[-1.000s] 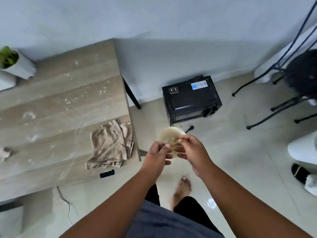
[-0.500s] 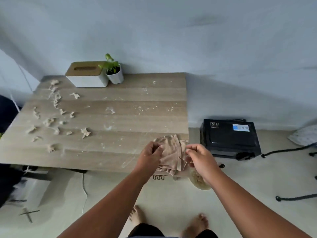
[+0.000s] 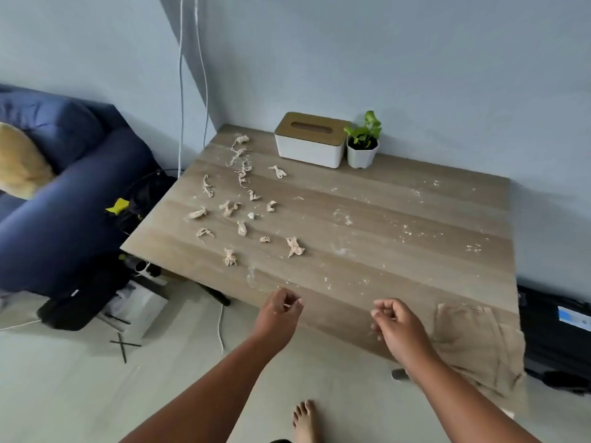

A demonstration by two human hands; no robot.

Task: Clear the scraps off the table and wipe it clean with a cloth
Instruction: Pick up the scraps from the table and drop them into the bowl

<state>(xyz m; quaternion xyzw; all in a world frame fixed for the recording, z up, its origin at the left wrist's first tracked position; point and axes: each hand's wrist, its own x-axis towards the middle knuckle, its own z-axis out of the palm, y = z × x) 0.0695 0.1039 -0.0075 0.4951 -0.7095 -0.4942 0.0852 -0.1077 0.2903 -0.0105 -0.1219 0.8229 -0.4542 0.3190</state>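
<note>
The wooden table (image 3: 399,225) carries dough scraps (image 3: 243,206) beyond the left hand (image 3: 278,314), a cloth (image 3: 473,340) right of the right hand (image 3: 396,327), and a tissue box (image 3: 310,140) and potted plant (image 3: 363,145) farthest off.

The black appliance (image 3: 556,340) right of the table (image 3: 367,225) is cut by the frame edge, its label blurred; the cloth (image 3: 476,343) on the table's near right corner is smeared, folds unreadable; fingertips of both curled hands are blurred.
</note>
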